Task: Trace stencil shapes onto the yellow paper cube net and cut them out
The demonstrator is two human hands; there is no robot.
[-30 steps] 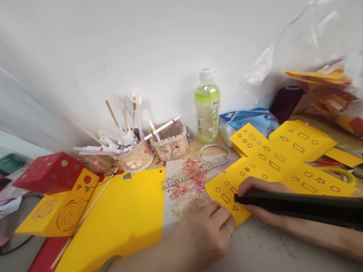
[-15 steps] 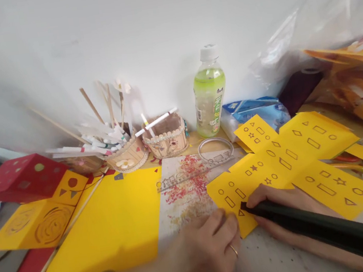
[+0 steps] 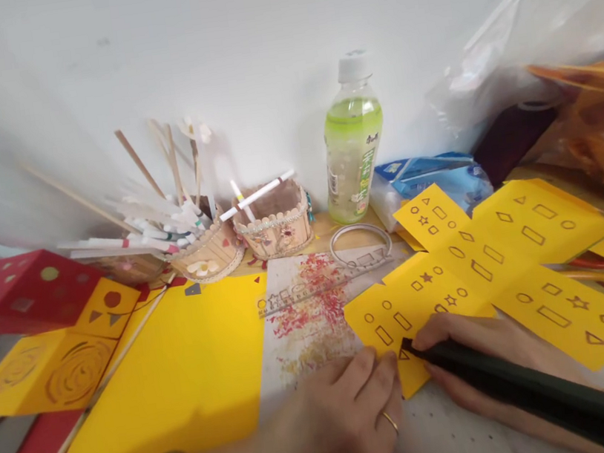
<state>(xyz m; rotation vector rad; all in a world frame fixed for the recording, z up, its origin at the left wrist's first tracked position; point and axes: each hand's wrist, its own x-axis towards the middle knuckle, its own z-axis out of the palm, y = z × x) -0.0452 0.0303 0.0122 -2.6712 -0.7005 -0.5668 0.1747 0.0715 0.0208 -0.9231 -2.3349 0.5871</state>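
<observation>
A yellow card cut like an unfolded box lies at the right, covered in outlined stars, circles, rectangles and other shapes. My left hand, a gold ring on one finger, has its fingers bent and pressed together on the card's lower left edge. In my right hand is a dark, thick-handled pen-like tool, gripped between thumb and fingers. The tool's narrow end meets the card beside a small triangle outline. My fingers hide part of that panel. A clear stencil ruler with cut-out shapes lies just beyond my left hand.
A plain yellow sheet and a thin stick lie left. Behind are a red spotted box, a wooden basket of markers, a second basket, a tape ring, a drink bottle and a blue packet.
The camera view has shifted slightly. Both hands keep nearly the same place on the card, and the tool's narrow end is still by the triangle.
</observation>
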